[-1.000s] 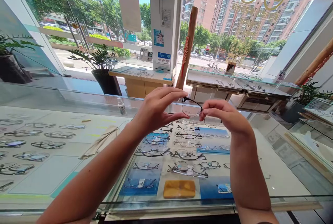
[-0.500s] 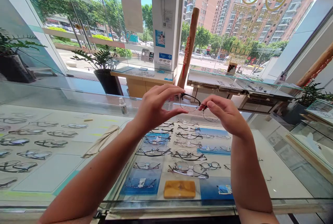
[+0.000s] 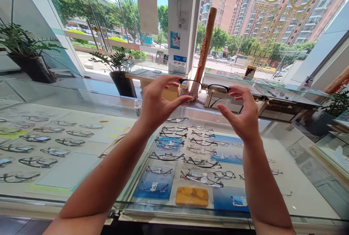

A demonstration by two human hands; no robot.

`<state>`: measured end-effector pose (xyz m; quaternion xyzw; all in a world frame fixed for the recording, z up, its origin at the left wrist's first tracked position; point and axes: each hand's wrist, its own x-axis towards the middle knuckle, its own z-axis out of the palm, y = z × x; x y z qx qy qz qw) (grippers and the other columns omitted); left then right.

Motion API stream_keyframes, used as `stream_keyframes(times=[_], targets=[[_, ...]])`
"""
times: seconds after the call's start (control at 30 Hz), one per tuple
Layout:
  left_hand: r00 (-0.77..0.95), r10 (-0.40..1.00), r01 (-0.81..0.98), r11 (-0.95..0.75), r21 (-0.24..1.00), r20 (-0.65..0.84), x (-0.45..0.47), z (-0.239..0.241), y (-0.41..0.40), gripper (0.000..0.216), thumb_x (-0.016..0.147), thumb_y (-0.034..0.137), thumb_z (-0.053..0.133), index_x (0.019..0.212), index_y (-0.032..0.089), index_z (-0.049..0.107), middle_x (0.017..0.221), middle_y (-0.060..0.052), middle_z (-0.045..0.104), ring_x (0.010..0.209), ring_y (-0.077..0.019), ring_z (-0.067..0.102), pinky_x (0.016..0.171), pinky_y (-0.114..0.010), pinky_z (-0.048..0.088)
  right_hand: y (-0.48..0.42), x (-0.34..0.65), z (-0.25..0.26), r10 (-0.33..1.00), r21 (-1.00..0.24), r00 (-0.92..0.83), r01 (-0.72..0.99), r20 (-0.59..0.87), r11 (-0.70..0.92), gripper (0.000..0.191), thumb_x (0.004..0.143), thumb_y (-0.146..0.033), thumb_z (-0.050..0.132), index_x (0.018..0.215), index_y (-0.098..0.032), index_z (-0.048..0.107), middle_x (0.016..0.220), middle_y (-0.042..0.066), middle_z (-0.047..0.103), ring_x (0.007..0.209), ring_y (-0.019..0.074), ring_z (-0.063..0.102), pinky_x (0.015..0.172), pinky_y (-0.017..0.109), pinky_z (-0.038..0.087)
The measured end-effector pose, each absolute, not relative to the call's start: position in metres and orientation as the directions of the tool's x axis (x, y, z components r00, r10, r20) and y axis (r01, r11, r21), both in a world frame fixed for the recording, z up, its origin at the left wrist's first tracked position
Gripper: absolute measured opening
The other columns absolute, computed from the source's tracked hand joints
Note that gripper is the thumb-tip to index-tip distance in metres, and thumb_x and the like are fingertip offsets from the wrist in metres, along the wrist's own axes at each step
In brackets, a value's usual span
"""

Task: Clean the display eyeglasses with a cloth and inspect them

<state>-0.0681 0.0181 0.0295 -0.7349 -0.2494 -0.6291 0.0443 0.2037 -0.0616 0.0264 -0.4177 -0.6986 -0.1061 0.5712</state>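
Our left hand (image 3: 156, 98) grasps the eyeglasses (image 3: 204, 86) by their left end, above the tabletop's (image 3: 302, 180) far edge; our right hand (image 3: 244, 115) touches the right end with its fingers, thumb apart, and we cannot tell whether that grip holds. They sit higher and more level than a moment ago, so both rims show. Our left forearm (image 3: 109, 166) partly hides a cloth (image 3: 114, 143); a bottle (image 3: 137, 108) stands near the far edge, an amber case (image 3: 191, 196) by the near.

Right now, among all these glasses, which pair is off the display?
The black-browed pair, held up between the left hand and right hand; the pairs below lie in the display case.
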Motion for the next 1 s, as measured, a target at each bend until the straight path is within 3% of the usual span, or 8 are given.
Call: stream_keyframes(times=[0.17,0.43,0.77,1.0], targets=[[0.088,0.344,0.423,-0.863,0.277,0.935,-0.066,0.028,0.018,0.057,0.087,0.066,0.087,0.126,0.026,0.073,0.120,-0.007,0.081,0.099,-0.0221,0.077,0.094,-0.040,0.063,-0.060,0.200,0.026,0.480,-0.391,0.070,0.687,0.875,0.613,0.045,0.094,-0.055,0.082,0.130,-0.031,0.067,0.125,0.008,0.074,0.110,0.0290,0.070,0.098,0.049,0.055],[0.061,0.359,0.408,-0.861,0.305,0.931,-0.061,0.026,0.018,0.058,0.084,0.064,0.091,0.124,0.026,0.074,0.117,-0.006,0.078,0.097,-0.0211,0.075,0.089,-0.038,0.063,-0.057,0.199,0.021,0.542,-0.489,0.135,0.646,0.829,0.587,0.052,0.094,-0.058,0.082,0.134,-0.027,0.069,0.126,0.009,0.076,0.114,0.0290,0.071,0.096,0.049,0.055],[0.026,0.405,0.400,-0.842,0.362,0.914,-0.059,0.023,0.020,0.064,0.081,0.063,0.093,0.130,0.027,0.073,0.123,-0.007,0.079,0.098,-0.0222,0.077,0.089,-0.038,0.065,-0.050,0.196,0.017,0.507,-0.480,0.168,0.655,0.846,0.584,0.051,0.093,-0.060,0.082,0.132,-0.029,0.072,0.124,0.006,0.077,0.107,0.0259,0.073,0.089,0.046,0.060],[-0.013,0.452,0.381,-0.822,0.422,0.892,-0.055,0.019,0.023,0.062,0.079,0.063,0.095,0.122,0.024,0.075,0.118,-0.008,0.082,0.102,-0.0246,0.079,0.091,-0.040,0.065,-0.047,0.194,0.014,0.495,-0.493,0.205,0.659,0.844,0.568,0.054,0.092,-0.062,0.082,0.129,-0.026,0.070,0.121,0.007,0.078,0.107,0.0264,0.074,0.091,0.047,0.059]])
